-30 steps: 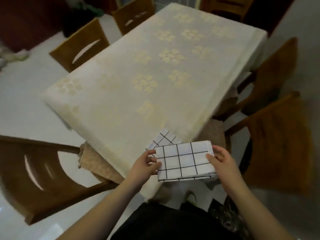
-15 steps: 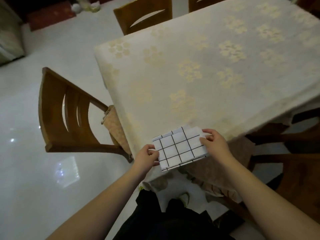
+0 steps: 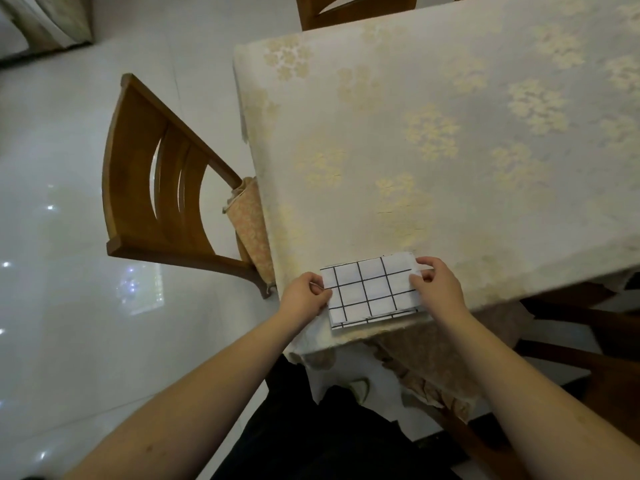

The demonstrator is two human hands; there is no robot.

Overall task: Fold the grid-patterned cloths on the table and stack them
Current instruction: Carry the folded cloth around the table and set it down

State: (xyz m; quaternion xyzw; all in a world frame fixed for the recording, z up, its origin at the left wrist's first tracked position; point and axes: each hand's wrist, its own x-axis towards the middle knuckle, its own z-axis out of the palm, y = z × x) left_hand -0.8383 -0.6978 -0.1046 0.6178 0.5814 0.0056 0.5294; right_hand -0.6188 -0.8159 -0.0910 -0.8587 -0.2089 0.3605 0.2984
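The person stands at the near corner of the tabletop [image 3: 450, 168], which is covered by a pale cloth with yellow flower clusters. Both hands are on a folded grid-patterned cloth [image 3: 372, 291] lying flat on that corner. The left hand [image 3: 306, 297] pinches the cloth's left edge, thumb on top and fingers curled beneath. The right hand [image 3: 436, 289] grips the right edge, with its fingers bent over the far right corner. Between the 2 hands the white cloth shows black lines forming rows of squares. Under it, a 2nd layer of the same fabric peeks out along the near edge and at the far right corner, so the folded pieces sit stacked, nearly aligned. To the left of the left hand, a wooden chair [image 3: 156, 188] stands on the glossy white floor [image 3: 69, 306], its seat cushion tucked beside the hanging tablecloth.
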